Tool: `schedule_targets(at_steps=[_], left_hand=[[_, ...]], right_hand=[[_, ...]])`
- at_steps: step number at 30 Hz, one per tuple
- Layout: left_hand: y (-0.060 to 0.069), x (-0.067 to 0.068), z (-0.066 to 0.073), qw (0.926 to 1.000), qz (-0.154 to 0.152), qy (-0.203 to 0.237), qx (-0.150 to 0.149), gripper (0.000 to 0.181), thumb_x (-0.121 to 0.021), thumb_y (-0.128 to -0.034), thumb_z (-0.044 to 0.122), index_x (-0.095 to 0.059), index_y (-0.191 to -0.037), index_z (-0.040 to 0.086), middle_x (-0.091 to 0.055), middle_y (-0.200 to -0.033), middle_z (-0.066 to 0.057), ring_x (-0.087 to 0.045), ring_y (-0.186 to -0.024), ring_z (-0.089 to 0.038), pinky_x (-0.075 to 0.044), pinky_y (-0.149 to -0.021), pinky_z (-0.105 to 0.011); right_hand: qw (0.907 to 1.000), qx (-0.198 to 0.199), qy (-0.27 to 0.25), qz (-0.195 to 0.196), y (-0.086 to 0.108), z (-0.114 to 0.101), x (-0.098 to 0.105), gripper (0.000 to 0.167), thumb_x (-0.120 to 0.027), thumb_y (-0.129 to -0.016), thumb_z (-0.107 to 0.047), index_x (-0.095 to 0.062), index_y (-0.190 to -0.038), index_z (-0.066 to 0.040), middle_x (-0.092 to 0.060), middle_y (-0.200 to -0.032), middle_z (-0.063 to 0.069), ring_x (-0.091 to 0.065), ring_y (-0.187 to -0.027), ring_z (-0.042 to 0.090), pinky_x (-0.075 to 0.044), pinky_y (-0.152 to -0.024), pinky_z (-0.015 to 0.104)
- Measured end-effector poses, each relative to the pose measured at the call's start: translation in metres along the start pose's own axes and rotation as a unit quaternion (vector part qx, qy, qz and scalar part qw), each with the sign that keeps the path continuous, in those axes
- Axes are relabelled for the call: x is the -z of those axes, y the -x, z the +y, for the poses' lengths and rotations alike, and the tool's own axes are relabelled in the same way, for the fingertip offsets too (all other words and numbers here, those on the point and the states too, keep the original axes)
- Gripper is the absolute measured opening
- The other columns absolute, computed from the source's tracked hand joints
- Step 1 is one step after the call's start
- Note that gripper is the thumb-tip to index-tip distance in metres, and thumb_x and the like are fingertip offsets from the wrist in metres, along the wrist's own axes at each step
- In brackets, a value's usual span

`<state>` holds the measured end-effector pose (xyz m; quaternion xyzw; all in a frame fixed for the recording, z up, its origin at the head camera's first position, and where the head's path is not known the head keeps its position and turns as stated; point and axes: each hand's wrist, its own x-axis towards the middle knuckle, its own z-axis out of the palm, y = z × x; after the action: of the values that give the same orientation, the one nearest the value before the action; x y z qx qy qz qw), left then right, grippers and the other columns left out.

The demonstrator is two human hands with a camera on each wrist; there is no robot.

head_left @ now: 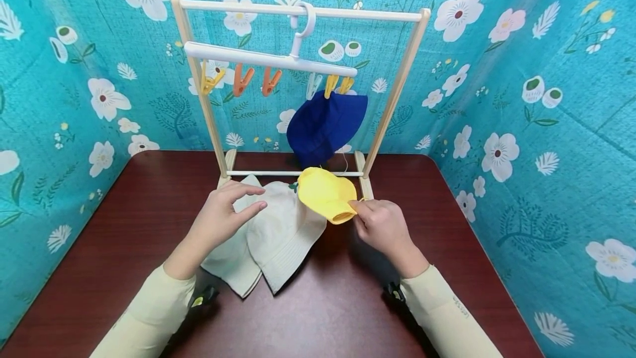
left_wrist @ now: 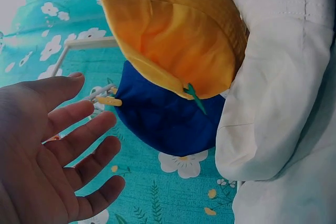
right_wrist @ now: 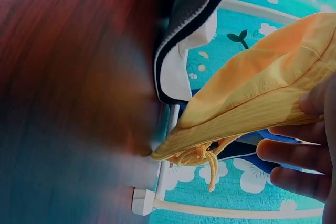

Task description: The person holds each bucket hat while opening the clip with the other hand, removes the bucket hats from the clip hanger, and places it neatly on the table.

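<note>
Fingers (left_wrist: 92, 135) spread on the left hand (head_left: 223, 211), left of centre, nothing held. 2 white hats (head_left: 285, 225) lower centre; above 'em 1 rack (head_left: 358, 14), 1 hanger (head_left: 268, 60) w/ 6 clothespins (head_left: 239, 80). Blue hat (head_left: 325, 120), just 1, clipped above centre. Yellow hat (head_left: 325, 192), also 1, mid-frame: prob. light, soft, floppy, not slippery or fragile; best hold's the brim (right_wrist: 236, 120). Right hand (head_left: 382, 225), right of centre, thumb + fingers pinching that brim.

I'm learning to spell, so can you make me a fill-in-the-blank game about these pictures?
The right hand holds the ____ hat.
The left hand holds ____.
The hat clipped to the hanger is ____.
The hanger carries ____ orange pegs.

Missing words: yellow; nothing; blue; two.
</note>
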<state>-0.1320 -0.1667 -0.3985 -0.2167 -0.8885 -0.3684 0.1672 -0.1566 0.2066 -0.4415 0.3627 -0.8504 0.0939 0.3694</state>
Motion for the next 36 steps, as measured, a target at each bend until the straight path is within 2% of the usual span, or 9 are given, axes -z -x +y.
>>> schedule_targets(at_steps=[5,9,19,27,36], left_hand=[[-0.001,0.002,-0.001,1.0000,-0.001,0.006,0.006,0.028,-0.078,-0.0925,0.032,-0.077,-0.118,0.020,-0.075,-0.110,0.005,-0.065,-0.111,-0.015,-0.054,-0.090,-0.043],[-0.001,0.003,-0.001,0.9999,-0.003,0.006,0.010,0.028,-0.078,-0.0928,0.034,-0.077,-0.118,0.021,-0.075,-0.111,0.005,-0.065,-0.111,-0.016,-0.054,-0.090,-0.043],[-0.002,0.006,-0.004,1.0000,0.004,0.001,0.003,0.026,-0.079,-0.0918,0.031,-0.077,-0.116,0.020,-0.075,-0.111,0.004,-0.066,-0.112,-0.017,-0.053,-0.094,-0.045],[-0.003,0.008,-0.004,0.9999,-0.006,0.001,0.013,0.026,-0.078,-0.0926,0.033,-0.077,-0.116,0.020,-0.075,-0.112,0.005,-0.065,-0.113,-0.018,-0.053,-0.094,-0.045],[-0.003,0.009,-0.003,0.9999,-0.011,0.007,0.010,0.026,-0.077,-0.0935,0.035,-0.077,-0.115,0.021,-0.075,-0.112,0.005,-0.064,-0.112,-0.017,-0.052,-0.094,-0.045]], right_hand=[[0.9997,0.009,-0.002,-0.021,0.001,-0.004,-0.003,0.023,-0.066,-0.084,-0.011,-0.077,-0.104,-0.010,-0.074,-0.078,0.004,-0.067,-0.061,0.020,-0.055,-0.056,0.037],[0.9995,0.019,-0.006,-0.026,0.002,-0.005,-0.005,0.023,-0.069,-0.080,-0.009,-0.078,-0.102,-0.010,-0.075,-0.080,0.004,-0.070,-0.065,0.019,-0.056,-0.058,0.038],[0.9964,0.046,-0.007,-0.071,0.003,-0.008,-0.006,0.024,-0.077,-0.080,-0.013,-0.079,-0.104,-0.012,-0.075,-0.080,0.001,-0.069,-0.066,0.018,-0.056,-0.059,0.037],[0.9879,0.100,-0.011,-0.118,0.004,-0.008,-0.010,0.021,-0.071,-0.083,-0.009,-0.076,-0.103,-0.015,-0.073,-0.078,-0.003,-0.065,-0.064,0.013,-0.055,-0.059,0.031],[0.9831,0.120,-0.027,-0.135,0.007,-0.009,-0.012,0.018,-0.065,-0.082,-0.004,-0.072,-0.092,-0.018,-0.061,-0.067,-0.006,-0.058,-0.060,0.012,-0.050,-0.055,0.031]])
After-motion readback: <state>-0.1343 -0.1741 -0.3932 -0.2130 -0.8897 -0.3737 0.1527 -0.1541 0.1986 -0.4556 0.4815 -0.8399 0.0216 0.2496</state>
